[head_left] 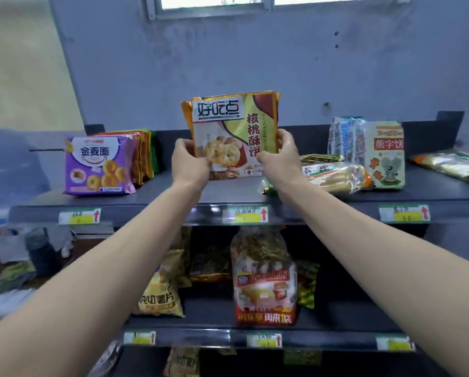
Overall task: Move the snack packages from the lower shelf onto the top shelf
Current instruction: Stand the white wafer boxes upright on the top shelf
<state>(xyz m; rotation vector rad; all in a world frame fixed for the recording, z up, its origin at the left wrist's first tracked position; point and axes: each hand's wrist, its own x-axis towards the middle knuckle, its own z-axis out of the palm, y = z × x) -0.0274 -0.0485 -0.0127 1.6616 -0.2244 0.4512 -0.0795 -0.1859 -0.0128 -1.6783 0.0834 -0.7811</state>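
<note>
1. cookie pack [233,131]: "好吃点", "核桃酥饼".
2. purple pack [98,165]: "金麦圈".
3. bear pack [387,156]: "熊字饼".
4. yellow bag [160,297]: "纯切薯片".
5. price tags [245,214]: red arrows, print too blurred to read.

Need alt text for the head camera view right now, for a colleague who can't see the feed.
Both hands, left hand and right hand, hold a walnut cookie package upright over the middle of the top shelf. A purple ring-biscuit package stands to its left, a bear-biscuit package to its right; more snack bags remain on the lower shelf.
</note>
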